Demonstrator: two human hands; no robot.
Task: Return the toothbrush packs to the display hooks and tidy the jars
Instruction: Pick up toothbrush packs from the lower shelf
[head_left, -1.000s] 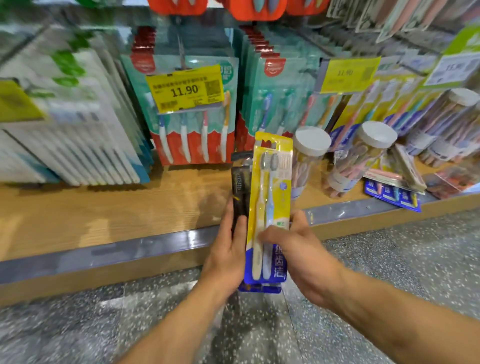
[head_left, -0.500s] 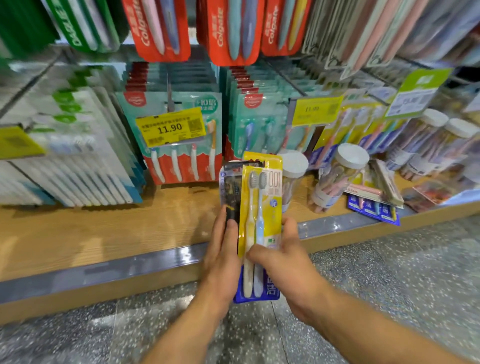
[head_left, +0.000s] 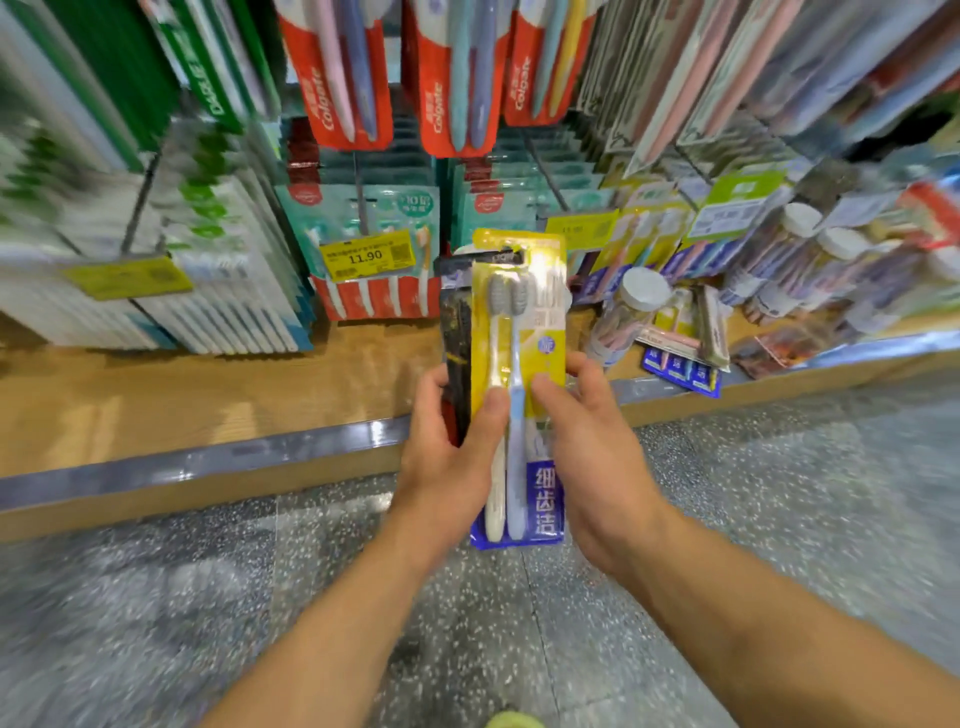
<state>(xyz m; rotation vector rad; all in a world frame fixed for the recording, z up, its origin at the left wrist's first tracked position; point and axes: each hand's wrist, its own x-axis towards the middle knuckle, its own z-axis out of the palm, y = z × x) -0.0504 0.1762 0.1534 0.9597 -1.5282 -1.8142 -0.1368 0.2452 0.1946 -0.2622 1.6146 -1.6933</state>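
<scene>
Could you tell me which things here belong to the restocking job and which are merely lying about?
Job:
- yellow toothbrush pack, held by left hand and right hand
- black pack behind it, in the left hand
- white-lidded jar on the shelf

Lying about:
- 11.90 price tag
- red Colgate packs
- speckled floor

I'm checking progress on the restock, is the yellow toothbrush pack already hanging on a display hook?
No, the yellow toothbrush pack is off the hooks, held upright in front of the shelf between the left hand and the right hand.
</scene>
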